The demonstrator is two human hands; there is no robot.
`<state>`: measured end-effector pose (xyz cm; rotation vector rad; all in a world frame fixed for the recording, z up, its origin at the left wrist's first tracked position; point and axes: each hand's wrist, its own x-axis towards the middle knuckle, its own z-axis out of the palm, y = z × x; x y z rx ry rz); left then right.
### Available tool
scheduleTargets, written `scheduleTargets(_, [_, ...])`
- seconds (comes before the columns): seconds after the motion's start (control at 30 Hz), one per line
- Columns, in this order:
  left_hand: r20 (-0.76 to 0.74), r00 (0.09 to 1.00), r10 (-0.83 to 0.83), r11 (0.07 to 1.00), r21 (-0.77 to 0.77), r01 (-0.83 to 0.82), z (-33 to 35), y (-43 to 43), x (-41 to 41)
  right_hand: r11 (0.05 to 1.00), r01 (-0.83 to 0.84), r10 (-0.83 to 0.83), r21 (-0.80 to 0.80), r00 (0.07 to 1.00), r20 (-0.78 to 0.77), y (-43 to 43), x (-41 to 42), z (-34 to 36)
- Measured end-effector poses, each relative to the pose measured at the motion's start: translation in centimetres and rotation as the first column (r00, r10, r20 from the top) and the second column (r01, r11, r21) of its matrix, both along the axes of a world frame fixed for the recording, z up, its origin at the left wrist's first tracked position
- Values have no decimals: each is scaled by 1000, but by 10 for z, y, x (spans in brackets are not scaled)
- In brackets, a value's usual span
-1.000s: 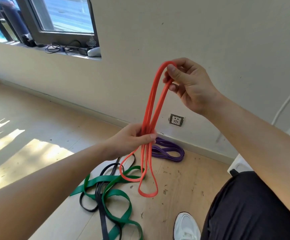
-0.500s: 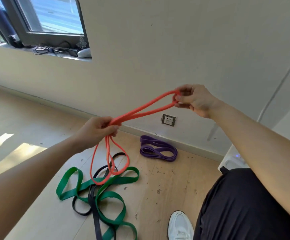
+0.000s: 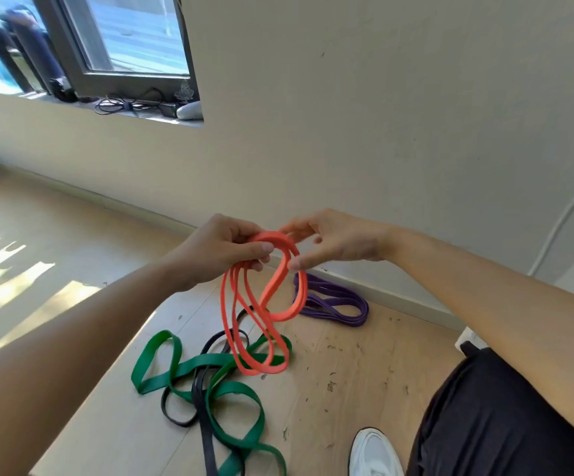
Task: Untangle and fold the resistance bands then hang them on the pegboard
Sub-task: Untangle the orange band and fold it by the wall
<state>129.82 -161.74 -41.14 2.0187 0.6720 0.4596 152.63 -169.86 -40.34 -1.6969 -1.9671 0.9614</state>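
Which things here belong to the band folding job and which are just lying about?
Job: orange band, held in left hand and right hand; green band and black band, tangled on floor; purple band by wall.
Lying about: cables and white object on windowsill.

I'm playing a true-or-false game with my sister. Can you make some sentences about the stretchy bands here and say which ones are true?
1. Both the left hand and the right hand hold the orange band. True.
2. The purple band is tangled with the green band. False: it lies alone near the wall; the green band is tangled with the black band.
3. The green band hangs on a pegboard. False: it lies on the floor, and no pegboard is in view.
4. A white shoe shows at the bottom. True.
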Motion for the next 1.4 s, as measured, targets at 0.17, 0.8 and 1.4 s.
scheduleTargets(0.17, [-37,999,-17,997,78,20,-1,-2,-4,996,-22,3,91,978,207,5,-33,7])
scheduleTargets(0.8, [67,994,87,995,35,-90,-7,4,-18,997,42,-38,-61,997,62,-4,20,-13])
scheduleTargets(1.4, [104,980,172,970,-191,-150,-24,-18,-6,979,62,-39,196,992,-121,-6,-32,9])
